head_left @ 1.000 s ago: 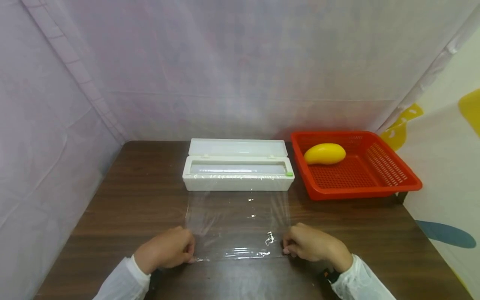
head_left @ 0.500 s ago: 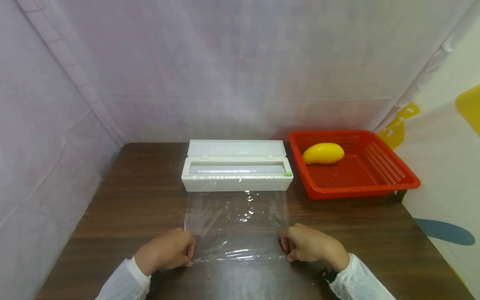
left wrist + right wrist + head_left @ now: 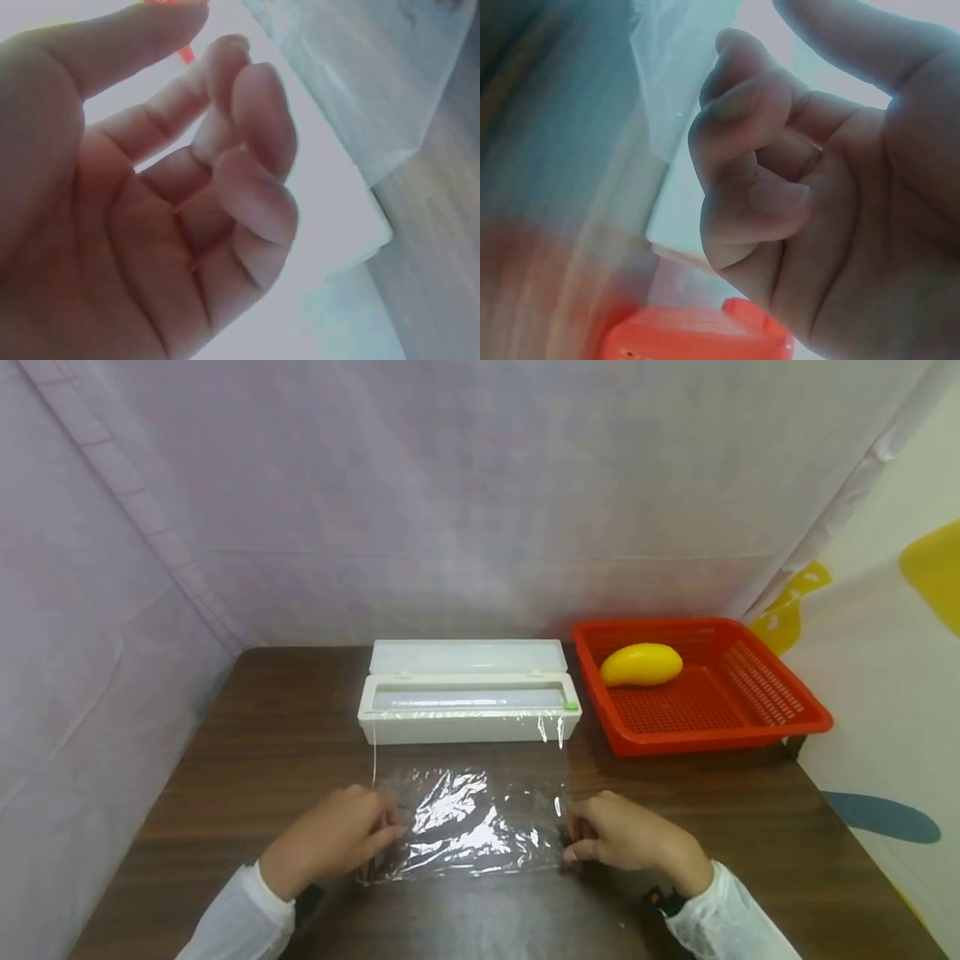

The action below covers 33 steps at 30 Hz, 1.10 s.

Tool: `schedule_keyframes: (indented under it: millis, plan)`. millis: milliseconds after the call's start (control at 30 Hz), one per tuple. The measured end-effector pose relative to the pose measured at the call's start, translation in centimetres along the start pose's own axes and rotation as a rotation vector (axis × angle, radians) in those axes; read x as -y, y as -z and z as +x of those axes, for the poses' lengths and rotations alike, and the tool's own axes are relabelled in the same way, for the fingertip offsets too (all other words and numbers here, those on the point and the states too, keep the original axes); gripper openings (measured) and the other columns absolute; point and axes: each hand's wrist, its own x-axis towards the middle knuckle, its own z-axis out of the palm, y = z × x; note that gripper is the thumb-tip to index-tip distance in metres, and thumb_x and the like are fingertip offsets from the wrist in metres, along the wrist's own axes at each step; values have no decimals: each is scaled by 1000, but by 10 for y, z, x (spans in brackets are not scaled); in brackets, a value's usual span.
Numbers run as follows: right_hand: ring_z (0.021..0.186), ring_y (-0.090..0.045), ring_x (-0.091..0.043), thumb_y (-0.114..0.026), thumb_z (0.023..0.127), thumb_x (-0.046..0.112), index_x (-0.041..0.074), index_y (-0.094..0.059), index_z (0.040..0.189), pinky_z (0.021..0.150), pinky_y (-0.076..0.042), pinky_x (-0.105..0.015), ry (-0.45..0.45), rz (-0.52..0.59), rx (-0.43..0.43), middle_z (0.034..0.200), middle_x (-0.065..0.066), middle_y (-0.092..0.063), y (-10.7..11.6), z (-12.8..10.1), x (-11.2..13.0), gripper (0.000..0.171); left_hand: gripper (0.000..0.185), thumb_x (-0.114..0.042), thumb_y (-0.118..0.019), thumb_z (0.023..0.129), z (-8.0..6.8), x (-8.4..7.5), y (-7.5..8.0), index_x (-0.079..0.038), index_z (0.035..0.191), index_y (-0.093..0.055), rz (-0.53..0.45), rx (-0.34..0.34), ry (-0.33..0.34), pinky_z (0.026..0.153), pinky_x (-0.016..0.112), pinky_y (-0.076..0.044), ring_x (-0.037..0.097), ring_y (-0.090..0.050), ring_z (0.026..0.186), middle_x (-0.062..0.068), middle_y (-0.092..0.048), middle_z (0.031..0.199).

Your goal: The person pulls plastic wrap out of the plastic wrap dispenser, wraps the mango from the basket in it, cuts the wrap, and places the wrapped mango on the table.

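- Cling film sheet point(image 3: 468, 817) lies crinkled on the brown table point(image 3: 247, 752), lower centre of the head frame, in front of the white dispenser box point(image 3: 469, 702).
- Sheet's far edge looks detached from the box; a strip of film hangs on the box's front edge, and a thin strand runs down from the box's left corner to the sheet.
- Left hand point(image 3: 330, 839) sits at the sheet's left edge, lower left of centre. Fingers reach onto the film; head view doesn't show a clear pinch.
- Left wrist view: left hand point(image 3: 150, 217) has fingers curled loosely toward the palm, thumb straight, nothing visible between them. Grip on the film: cannot tell.
- Right hand point(image 3: 626, 843) is at the sheet's right edge, lower right of centre, fingertips at the film edge.
- Right wrist view: right hand point(image 3: 817, 195) has fingers curled in, thumb out, no film seen in them. Cannot tell if it's pinching.
- Box lid is open, roll visible inside.
- Red basket point(image 3: 780, 714) is right of the box, mid-right of frame, holding a yellow mango point(image 3: 641, 664).
- White sleeves on both arms.
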Motion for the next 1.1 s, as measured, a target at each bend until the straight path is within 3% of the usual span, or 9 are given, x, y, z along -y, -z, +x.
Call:
schedule_keyframes:
  millis: [167,267,433,567,667,767,867,967,1100]
  plan:
    - [64,-52,1,-78,88,30,27,-62,83,61,-47,-21,-5,1,-17,71,18,-56,13,2,3,17,6,-17,-68,93,11,-1,8,-15,87,-69,52,-75,-38,55,19,-47,-3,-49,56,-13,-59,69]
    - [65,-53,1,-75,91,30,25,-64,88,61,-48,-22,4,5,-74,74,17,-60,31,5,3,12,6,-18,-68,93,18,-2,14,-16,87,-69,93,-122,-35,55,18,-45,-1,-48,60,-12,-59,71]
    - [71,-61,-6,-74,92,27,20,-67,99,65,-53,-25,-7,-1,-322,82,9,-69,78,15,-10,12,7,-21,-68,95,29,-4,24,-16,93,-72,91,-165,34,60,21,-48,2,-52,65,-11,-63,77]
    - [88,-66,-18,-72,94,27,12,-66,111,76,-55,-32,-109,26,-571,101,-3,-72,121,32,-41,23,12,-25,-67,97,37,-6,28,-14,99,-73,47,-159,79,63,22,-50,4,-55,66,-11,-65,80]
    - [105,-63,-31,-69,97,29,5,-60,123,87,-53,-45,-216,67,-674,118,-15,-66,148,48,-75,37,11,-24,-67,97,41,-7,27,-15,100,-73,27,-138,94,64,22,-52,3,-56,68,-10,-65,81]
    - [124,-51,-43,-67,97,29,-1,-51,136,102,-45,-59,-333,79,-630,137,-25,-54,164,60,-110,52,9,-21,-67,96,43,-8,25,-15,99,-73,29,-125,97,67,23,-53,3,-57,70,-10,-66,83]
    - [135,-38,-50,-67,97,29,-5,-40,147,112,-32,-66,-437,37,-467,148,-31,-41,170,69,-143,67,7,-21,-68,96,44,-9,24,-16,97,-73,42,-129,94,69,25,-54,3,-58,72,-9,-67,83]
    - [131,-41,-49,-70,93,31,-5,-34,150,113,-30,-68,-518,5,-302,147,-30,-42,168,75,-165,77,7,-23,-68,96,46,-8,24,-17,96,-73,52,-129,90,71,27,-55,3,-58,72,-9,-68,83]
    - [118,-49,-41,-80,82,38,6,-42,145,110,-36,-67,-617,18,-215,135,-20,-52,164,76,-176,81,8,-25,-68,96,46,-7,25,-19,96,-72,57,-116,91,72,28,-56,2,-60,73,-9,-68,84]
